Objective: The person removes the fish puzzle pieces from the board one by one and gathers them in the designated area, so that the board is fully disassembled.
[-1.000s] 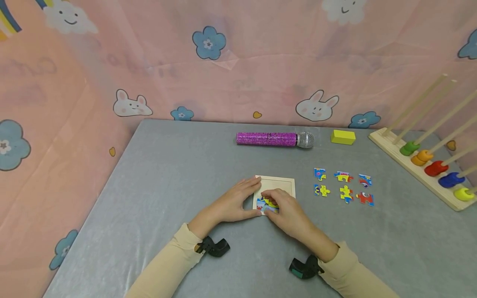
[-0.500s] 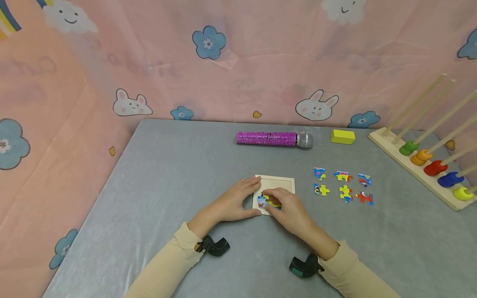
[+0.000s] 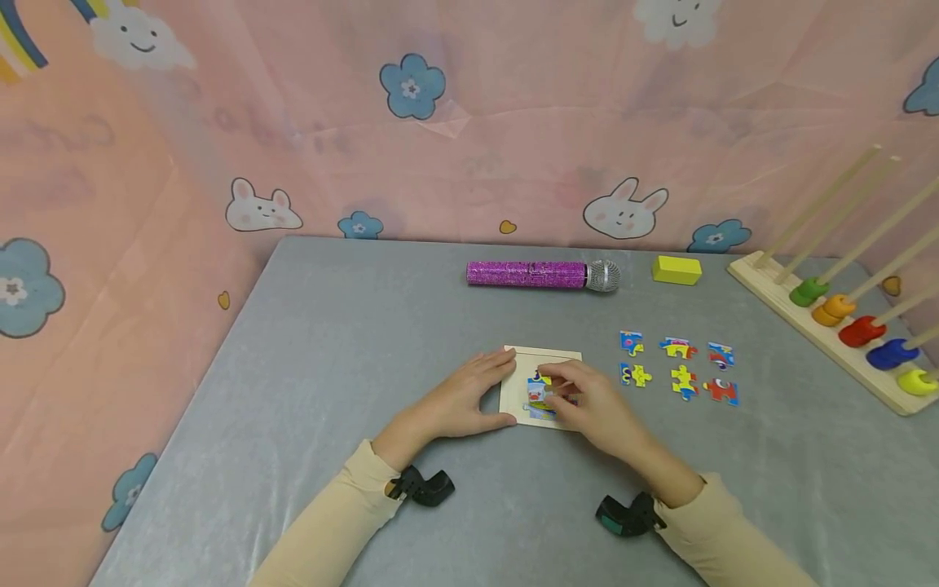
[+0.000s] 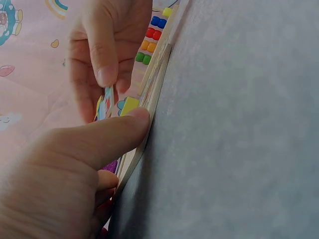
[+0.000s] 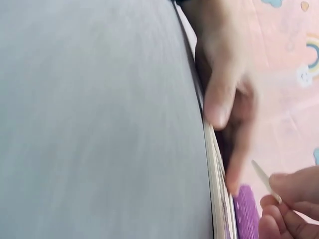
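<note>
My left hand [image 3: 462, 395] holds the left side of a square pale wooden puzzle board [image 3: 524, 359], its thumb at the near edge and fingers at the far left corner. Above the board, my right hand [image 3: 597, 408] pinches a small jigsaw piece [image 3: 537, 391] with blue, white and yellow print. That piece [image 4: 108, 102] stands tilted on edge between thumb and fingers in the left wrist view, apart from the board. Printed pieces [image 3: 539, 412] lie in the board's near part, partly hidden by the right hand.
Several loose jigsaw pieces [image 3: 684, 383] lie in two rows right of the board. Behind are a purple glittery microphone [image 3: 526, 274] and a yellow block [image 3: 676, 270]. A wooden peg rack [image 3: 829, 334] with coloured beads stands at the right.
My right hand has moved right and lifted the jigsaw piece off the board's near left, uncovering printed pieces beneath. The left hand keeps its place on the board.
</note>
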Demonstrator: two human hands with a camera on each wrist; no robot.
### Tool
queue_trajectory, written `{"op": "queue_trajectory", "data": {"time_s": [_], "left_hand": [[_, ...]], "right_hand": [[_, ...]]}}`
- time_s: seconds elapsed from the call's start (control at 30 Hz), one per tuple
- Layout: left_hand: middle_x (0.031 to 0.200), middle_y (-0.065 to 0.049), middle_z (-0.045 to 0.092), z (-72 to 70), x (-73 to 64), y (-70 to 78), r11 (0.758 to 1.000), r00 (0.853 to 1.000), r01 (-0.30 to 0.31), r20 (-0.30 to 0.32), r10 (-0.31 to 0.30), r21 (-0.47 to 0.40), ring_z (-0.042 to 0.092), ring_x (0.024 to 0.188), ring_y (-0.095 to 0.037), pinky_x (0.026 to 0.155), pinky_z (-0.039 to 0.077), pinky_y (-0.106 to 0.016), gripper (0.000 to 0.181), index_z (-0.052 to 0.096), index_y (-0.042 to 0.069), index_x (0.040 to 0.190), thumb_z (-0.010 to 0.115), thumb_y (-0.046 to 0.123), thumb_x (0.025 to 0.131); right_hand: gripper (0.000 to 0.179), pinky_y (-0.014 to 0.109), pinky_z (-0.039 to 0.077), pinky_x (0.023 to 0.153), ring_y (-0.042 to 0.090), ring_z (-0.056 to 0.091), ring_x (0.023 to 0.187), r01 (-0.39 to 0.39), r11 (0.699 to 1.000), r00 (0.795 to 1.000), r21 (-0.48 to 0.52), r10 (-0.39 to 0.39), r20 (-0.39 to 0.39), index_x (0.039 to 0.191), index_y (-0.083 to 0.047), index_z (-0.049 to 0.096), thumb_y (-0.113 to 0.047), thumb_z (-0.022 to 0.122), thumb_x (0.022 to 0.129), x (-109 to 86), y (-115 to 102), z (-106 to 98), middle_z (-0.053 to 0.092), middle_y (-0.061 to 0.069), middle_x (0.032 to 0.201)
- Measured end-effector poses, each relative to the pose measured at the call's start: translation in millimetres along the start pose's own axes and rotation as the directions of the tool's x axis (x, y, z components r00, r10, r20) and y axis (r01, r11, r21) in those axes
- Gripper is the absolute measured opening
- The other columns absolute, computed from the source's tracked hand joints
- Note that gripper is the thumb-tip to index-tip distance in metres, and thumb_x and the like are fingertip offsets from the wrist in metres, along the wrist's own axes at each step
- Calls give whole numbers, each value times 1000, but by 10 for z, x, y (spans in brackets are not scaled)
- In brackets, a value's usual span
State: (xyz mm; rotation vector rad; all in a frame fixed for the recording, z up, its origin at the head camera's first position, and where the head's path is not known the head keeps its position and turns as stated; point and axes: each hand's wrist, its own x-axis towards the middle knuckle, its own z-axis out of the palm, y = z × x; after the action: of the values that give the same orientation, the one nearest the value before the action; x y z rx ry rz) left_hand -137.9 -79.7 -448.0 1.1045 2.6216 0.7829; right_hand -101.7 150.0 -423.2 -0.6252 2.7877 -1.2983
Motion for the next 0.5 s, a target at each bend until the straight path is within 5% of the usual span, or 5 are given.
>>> {"op": "queue_trajectory", "data": {"time_s": [0.33,0.5], "left_hand": [[157,-6,24,3,-7,19,1000,1000,15,14,-15,2,17,146,-17,121,14,-37,79,33,2,146,67,41,86],[157,-6,24,-7,-13,22,1000,1000,18,17,-18,-7,16,146,-17,121,13,-36,79,33,2,146,67,41,86]], "right_hand": [[38,17,54,73,5,60,82,-28,994,999,-105,25,-32,118,-6,64,-6,73,82,-323,322,-416,67,6,105],[38,7,50,73,-2,60,80,-6,998,997,-68,1,-79,117,-3,64,-2,73,80,-487,494,-569,67,9,104]]}}
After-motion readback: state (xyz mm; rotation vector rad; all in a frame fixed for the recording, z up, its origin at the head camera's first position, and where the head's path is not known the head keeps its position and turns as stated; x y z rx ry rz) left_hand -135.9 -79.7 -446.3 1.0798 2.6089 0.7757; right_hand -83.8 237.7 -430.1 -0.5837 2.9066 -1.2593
